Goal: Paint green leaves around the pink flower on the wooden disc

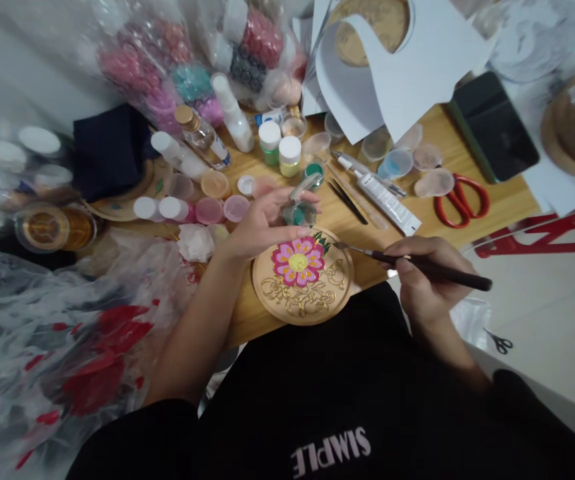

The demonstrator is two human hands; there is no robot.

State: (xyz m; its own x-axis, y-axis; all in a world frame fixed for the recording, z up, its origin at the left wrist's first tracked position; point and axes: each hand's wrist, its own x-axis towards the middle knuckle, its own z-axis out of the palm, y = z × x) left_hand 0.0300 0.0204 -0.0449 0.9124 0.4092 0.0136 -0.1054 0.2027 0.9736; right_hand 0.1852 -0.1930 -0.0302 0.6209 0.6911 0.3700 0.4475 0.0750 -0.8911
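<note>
A round wooden disc [272, 303] lies at the table's near edge, painted with a pink and yellow flower, green leaves and gold scrollwork. My right hand [425, 277] is closed on a dark-handled paintbrush [432, 270], its tip near the green leaves at the disc's upper right. Just above the disc, my left hand [262, 223] holds a small clear pot of green paint [300, 213] with its lid hinged up.
Small paint pots and bottles [280, 150] crowd the wooden table [472, 193] behind the disc. A white tube [387, 200], spare brushes [347, 200], red scissors [460, 200], a dark phone [495, 127] and white paper [407, 73] lie right. Plastic bags [52, 347] fill the left.
</note>
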